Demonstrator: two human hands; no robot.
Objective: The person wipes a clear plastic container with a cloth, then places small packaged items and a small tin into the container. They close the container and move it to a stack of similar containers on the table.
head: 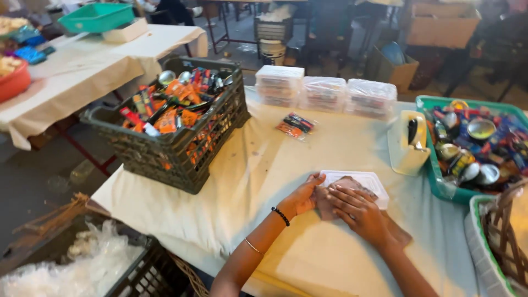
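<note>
Busy workroom, cloth-covered tables, grey floor.
Second table (82,66) at upper left; metal-legged table (231,16) behind; cardboard boxes (440,25) at upper right; dim daylight on concrete floor (33,176).

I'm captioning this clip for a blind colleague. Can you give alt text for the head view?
Both hands, left hand and right hand, press a brown cloth against a white plastic tray on a cloth-covered table. A dark crate of orange packets stands to the left, a green bin of tins to the right.
</note>
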